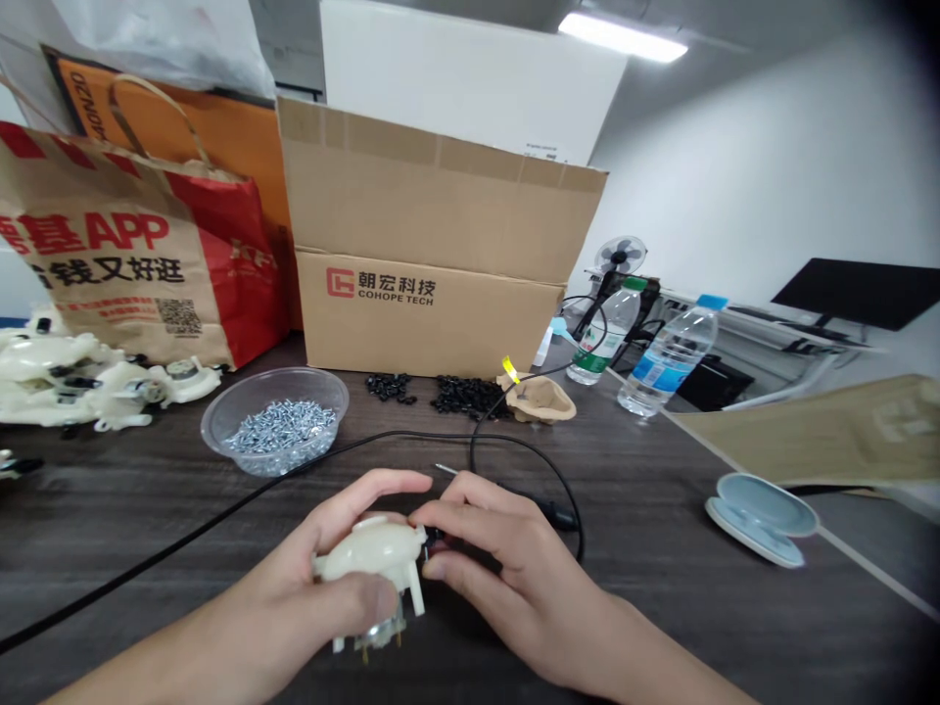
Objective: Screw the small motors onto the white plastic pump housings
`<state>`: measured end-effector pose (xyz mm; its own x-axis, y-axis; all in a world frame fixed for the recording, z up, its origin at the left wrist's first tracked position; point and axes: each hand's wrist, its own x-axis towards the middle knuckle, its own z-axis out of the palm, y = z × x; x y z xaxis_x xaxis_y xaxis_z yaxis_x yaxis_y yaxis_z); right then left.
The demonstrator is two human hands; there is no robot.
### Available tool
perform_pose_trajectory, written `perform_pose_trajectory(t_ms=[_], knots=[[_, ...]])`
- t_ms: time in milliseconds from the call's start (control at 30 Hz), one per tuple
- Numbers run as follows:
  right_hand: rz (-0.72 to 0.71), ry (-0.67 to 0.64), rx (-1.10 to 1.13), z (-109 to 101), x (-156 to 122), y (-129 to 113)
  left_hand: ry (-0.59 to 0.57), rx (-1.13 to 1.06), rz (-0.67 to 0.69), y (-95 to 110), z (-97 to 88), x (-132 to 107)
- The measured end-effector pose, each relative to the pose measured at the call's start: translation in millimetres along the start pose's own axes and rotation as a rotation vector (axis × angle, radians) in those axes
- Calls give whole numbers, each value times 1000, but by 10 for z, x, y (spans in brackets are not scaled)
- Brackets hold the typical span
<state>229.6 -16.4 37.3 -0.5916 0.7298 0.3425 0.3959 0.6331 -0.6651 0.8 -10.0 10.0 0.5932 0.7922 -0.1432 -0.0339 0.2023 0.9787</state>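
Note:
My left hand (323,578) is wrapped round a cream plastic housing (374,550), thumb in front and fingers behind. A metal motor-like part (382,630) with small brass-coloured terminals sticks out below it. At the housing's right end, my right hand (506,558) pinches a small black plastic piece (433,536); the fingers partly cover it, and I cannot tell whether it is fixed to the housing. Behind my right hand lies a black corded screwdriver (556,513), its metal bit pointing left. My hand hides its middle.
A clear bowl of screws (275,421) stands behind my left hand, with piles of black pieces (470,396) further right. More cream housings (88,377) lie at the left. A black cable (242,504) crosses the table. Bottles (672,357) and an open pale case (764,519) are at right.

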Motion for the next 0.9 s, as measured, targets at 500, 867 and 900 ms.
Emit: perform_pose_trajectory(t_ms=[500, 867, 900], knots=[[-26, -6, -20, 4, -28, -14, -18, 17, 22, 64, 37, -44], [39, 252, 223, 53, 13, 91, -64, -105, 59, 75, 42, -11], [45, 253, 215, 42, 19, 77, -76, -108, 66, 84, 48, -14]])
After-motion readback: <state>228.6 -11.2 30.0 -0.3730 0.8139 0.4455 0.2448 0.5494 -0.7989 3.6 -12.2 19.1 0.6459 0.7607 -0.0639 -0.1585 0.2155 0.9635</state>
